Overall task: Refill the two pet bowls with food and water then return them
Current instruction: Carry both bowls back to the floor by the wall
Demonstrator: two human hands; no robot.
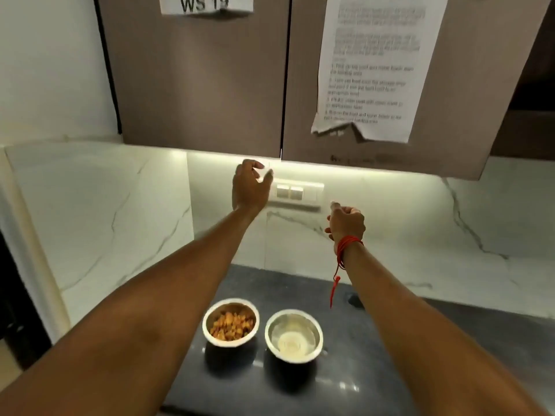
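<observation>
Two steel bowls stand side by side on the dark countertop [450,340]. The left bowl [230,322] holds brown pet food. The right bowl [294,335] looks to hold clear water. Both my arms reach up and forward above them. My left hand [250,187] is raised near the bottom edge of the wall cabinet, its fingers loosely spread and holding nothing. My right hand [346,223], with a red thread at the wrist, hangs lower in front of the backsplash with its fingers curled inward around nothing.
Brown wall cabinets [198,85] hang above, with a taped instruction sheet [372,67] and a "WS 19" label [207,4]. A white switch plate [295,193] sits on the marble backsplash under a light strip. A marble side wall [90,211] closes the left.
</observation>
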